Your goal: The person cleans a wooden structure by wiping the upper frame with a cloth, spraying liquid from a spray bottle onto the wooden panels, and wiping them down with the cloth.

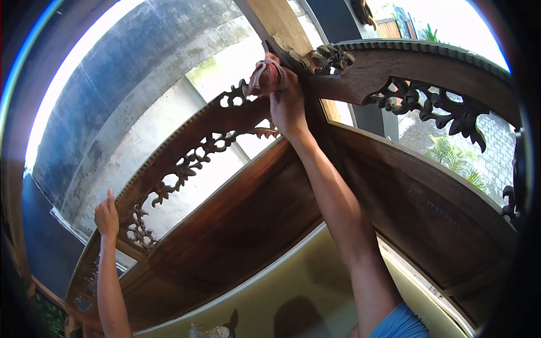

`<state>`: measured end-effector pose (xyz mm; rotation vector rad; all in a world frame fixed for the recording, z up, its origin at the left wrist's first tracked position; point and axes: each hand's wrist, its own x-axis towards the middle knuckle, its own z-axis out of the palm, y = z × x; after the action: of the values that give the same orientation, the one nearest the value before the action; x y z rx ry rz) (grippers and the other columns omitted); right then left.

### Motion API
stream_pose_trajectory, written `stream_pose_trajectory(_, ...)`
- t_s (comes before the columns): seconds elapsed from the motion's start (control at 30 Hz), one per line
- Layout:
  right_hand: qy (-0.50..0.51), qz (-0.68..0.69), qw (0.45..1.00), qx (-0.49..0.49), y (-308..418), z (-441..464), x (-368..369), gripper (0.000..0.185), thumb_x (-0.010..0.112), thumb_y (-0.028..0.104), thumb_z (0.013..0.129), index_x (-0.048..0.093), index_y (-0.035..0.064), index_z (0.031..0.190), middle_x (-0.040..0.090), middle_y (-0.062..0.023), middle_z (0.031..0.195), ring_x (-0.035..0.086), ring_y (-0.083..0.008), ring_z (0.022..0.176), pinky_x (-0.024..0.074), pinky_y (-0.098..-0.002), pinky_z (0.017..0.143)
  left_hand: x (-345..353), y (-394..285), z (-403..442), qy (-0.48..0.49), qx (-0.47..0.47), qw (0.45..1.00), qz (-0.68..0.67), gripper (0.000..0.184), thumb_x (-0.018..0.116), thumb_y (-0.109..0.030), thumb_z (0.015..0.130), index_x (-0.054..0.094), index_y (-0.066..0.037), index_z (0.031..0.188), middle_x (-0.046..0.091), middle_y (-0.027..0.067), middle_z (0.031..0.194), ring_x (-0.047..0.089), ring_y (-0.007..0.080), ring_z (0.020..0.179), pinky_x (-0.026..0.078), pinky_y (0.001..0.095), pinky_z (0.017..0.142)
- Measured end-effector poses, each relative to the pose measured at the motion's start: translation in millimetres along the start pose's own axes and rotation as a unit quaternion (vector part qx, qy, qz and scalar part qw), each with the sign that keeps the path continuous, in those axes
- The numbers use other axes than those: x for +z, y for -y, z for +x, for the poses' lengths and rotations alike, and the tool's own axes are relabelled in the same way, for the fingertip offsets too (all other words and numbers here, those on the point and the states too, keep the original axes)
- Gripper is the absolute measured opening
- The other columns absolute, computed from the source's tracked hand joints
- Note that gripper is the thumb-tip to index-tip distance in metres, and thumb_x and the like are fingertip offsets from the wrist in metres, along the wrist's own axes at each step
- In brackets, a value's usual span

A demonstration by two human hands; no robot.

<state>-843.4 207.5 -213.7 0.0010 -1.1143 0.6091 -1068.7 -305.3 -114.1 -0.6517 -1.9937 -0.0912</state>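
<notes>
My right hand [288, 110] is closed on a crumpled reddish cloth [267, 78]. It presses the cloth against the dark wood at the corner where the two carved sides of a wooden bench meet. On the left, my left hand [107, 218] grips the carved wooden backrest [186, 129] by its ridged top edge, one finger pointing up. Leafy openwork carving runs beneath that edge. A second carved backrest [428, 67] curves away to the right. My right palm and part of the corner are hidden from view.
Below the wooden panels lies a yellowish seat [259, 298] with shadows on it. A clear bottle-like object [208, 331] is at the bottom edge. A wooden post [279, 22] rises behind the corner. Beyond stand a grey wall [141, 62] and green plants [456, 158].
</notes>
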Motion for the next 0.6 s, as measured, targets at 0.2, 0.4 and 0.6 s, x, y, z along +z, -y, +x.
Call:
stream_pose_trajectory(0.2, 0.184, -0.295, 0.929, -0.131, -1, -36, -19, 0.050, 0.069, 0.006, 0.082, 0.066, 0.0151, 0.131, 0.051, -0.0129, 0.144, 0.045, -0.0368, 0.130, 0.0459, -0.0459, 0.104, 12, 30, 3, 0.078, 0.024, 0.993, 0.085, 0.043, 0.036, -0.031, 0.111, 0.059, -0.008, 0.138, 0.069, 0.0242, 0.101, 0.063, 0.0458, 0.094, 0.047, 0.0556, 0.079)
stream_pose_trajectory(0.4, 0.170, -0.351, 0.918, -0.073, 29, -32, -9, 0.045, 0.074, 0.008, 0.078, 0.071, 0.0142, 0.123, 0.053, -0.0137, 0.141, 0.051, -0.0372, 0.121, 0.0477, -0.0457, 0.101, 4, 6, 1, 0.014, -0.002, 1.000, 0.018, 0.069, 0.035, -0.050, 0.109, 0.073, 0.005, 0.094, 0.069, 0.0294, 0.092, 0.062, 0.0498, 0.091, 0.046, 0.0584, 0.081)
stream_pose_trajectory(0.6, 0.132, -0.291, 0.946, -0.045, 54, -40, 15, 0.037, 0.067, 0.007, 0.086, 0.074, 0.0156, 0.122, 0.058, -0.0106, 0.131, 0.054, -0.0345, 0.112, 0.0505, -0.0415, 0.097, 7, 9, 0, 0.011, 0.009, 1.000, 0.023, 0.068, 0.035, -0.050, 0.109, 0.074, 0.005, 0.097, 0.069, 0.0297, 0.094, 0.063, 0.0499, 0.092, 0.047, 0.0583, 0.082)
